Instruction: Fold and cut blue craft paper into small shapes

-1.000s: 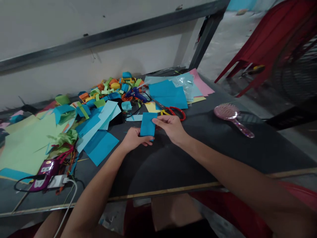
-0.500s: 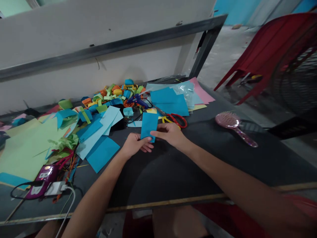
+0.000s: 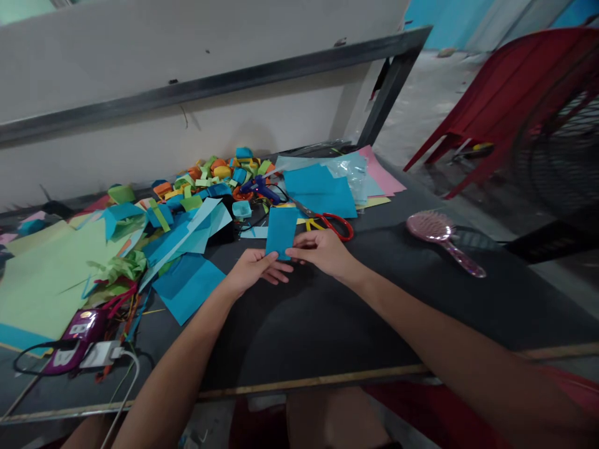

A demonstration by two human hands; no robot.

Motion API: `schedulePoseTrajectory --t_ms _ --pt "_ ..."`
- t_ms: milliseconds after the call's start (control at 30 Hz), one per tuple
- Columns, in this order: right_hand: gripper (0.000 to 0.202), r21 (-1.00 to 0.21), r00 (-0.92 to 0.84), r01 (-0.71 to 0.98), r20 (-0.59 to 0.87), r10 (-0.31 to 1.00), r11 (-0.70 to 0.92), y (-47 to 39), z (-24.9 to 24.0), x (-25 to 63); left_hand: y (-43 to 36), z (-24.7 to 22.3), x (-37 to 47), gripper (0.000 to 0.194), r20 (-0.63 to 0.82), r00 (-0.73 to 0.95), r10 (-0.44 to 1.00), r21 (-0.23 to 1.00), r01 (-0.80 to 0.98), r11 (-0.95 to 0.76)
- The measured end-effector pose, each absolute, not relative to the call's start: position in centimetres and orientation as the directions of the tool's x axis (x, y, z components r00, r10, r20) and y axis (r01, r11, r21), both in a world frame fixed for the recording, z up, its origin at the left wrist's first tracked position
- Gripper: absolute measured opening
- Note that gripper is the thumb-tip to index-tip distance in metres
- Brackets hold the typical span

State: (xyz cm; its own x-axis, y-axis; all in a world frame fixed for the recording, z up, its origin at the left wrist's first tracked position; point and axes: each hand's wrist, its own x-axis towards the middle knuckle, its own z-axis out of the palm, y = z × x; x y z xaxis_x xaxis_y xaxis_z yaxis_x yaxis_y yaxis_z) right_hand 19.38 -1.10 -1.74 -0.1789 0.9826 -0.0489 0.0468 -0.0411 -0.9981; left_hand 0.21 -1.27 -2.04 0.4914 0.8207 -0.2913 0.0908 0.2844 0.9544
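Note:
A small blue paper rectangle (image 3: 281,229) is held upright above the dark table, between both hands. My left hand (image 3: 255,269) pinches its lower left corner, thumb on the near face and the other fingers stretched out behind and below. At the lower right corner my right hand (image 3: 321,251) grips it between thumb and curled fingers. Just beyond the right hand lie red-handled scissors (image 3: 337,226), partly over something yellow. Behind the paper are a pale blue strip (image 3: 254,232) and a blue glue gun (image 3: 262,188).
Small folded paper pieces (image 3: 219,171) in several colours are heaped at the back. Blue sheets (image 3: 189,287) and a green sheet (image 3: 42,274) lie left, near a purple device (image 3: 77,340) with cables. A pink hairbrush (image 3: 444,240) lies right; a fan (image 3: 561,137) stands beyond the table (image 3: 318,337).
The blue paper rectangle has risen slightly, and the left fingers have spread a little further under it. On the left, a pale blue strip on the pile has shifted and tilted up.

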Motion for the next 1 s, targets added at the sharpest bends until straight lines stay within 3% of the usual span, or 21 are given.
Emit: schedulePoseTrajectory --t_ms 200,400,600,1000 --pt "0.034 -0.995 -0.195 0.076 -0.081 0.977 -0.067 -1.1 -2.2 19.6 -0.9 -2.3 -0.1 0.042 -0.214 0.382 0.899 0.975 0.141 0.172" --pt "0.028 -0.991 -0.22 0.134 -0.058 0.974 -0.029 -1.1 -3.0 19.4 -0.8 -2.3 -0.1 0.04 -0.248 0.3 0.921 0.967 0.126 0.219" --pt "0.033 -0.987 -0.22 0.111 -0.136 0.966 -0.114 -1.0 -2.6 19.4 -0.8 -2.4 0.0 0.029 -0.168 0.166 0.972 0.983 -0.039 0.177" --pt "0.032 -0.977 -0.382 0.154 -0.198 0.903 -0.149 -1.3 -2.0 19.2 -0.7 -2.7 0.3 0.029 -0.161 0.058 0.985 0.964 -0.203 0.169"
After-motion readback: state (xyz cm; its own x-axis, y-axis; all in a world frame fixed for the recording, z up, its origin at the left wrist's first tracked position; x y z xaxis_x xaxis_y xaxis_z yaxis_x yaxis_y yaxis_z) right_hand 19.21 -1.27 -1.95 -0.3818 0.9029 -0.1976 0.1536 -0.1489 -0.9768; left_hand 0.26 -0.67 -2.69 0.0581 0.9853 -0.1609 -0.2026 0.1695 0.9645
